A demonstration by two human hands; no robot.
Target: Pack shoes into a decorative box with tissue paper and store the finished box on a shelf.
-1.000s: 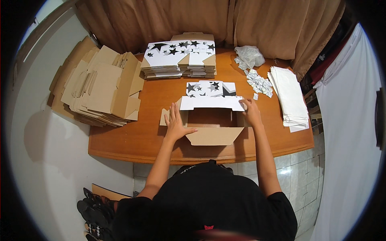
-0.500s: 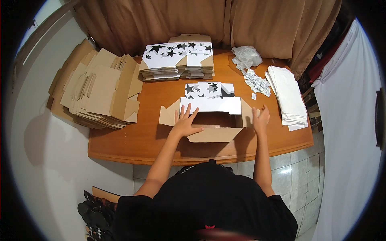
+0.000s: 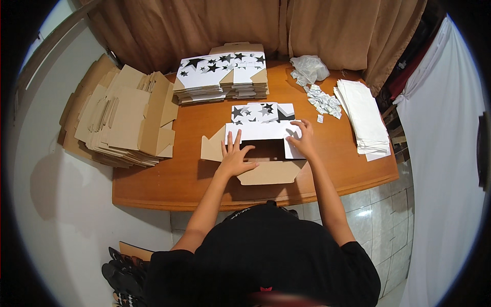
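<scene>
- I see a half-folded cardboard box (image 3: 263, 148), white with black stars outside and brown inside, lying near the middle of the wooden worktop (image 3: 189, 179), close to its near edge.
- Its white upper panel stands between the two hands; a brown flap (image 3: 269, 173) juts toward me and another brown flap (image 3: 212, 147) sticks out on the left.
- My left hand (image 3: 234, 158) lies flat on the box's left part, fingers (image 3: 230, 140) spread wide and pointing away, the thumb reaching over the dark opening.
- My right hand (image 3: 303, 140) rests on the white right-hand panel, fingers loosely spread and pressing down; it pinches nothing that I can make out.
- Just behind the box lies a flat star-printed blank (image 3: 262, 111), touching or nearly touching it.
- Further back sits a stack of star-printed blanks (image 3: 222, 77), against the brown curtain (image 3: 230, 25).
- To the left, a heap of plain brown flattened cartons (image 3: 120, 120) overhangs the worktop's edge.
- To the right lie a stack of white sheets (image 3: 364, 120), a scatter of small paper pieces (image 3: 322, 100) and a crumpled clear bag (image 3: 309, 67).
- The room: pale wall on the left, white cloth (image 3: 440, 153) on the right, tiled floor (image 3: 383, 225) below, dark sandals (image 3: 120, 276) lower left.
</scene>
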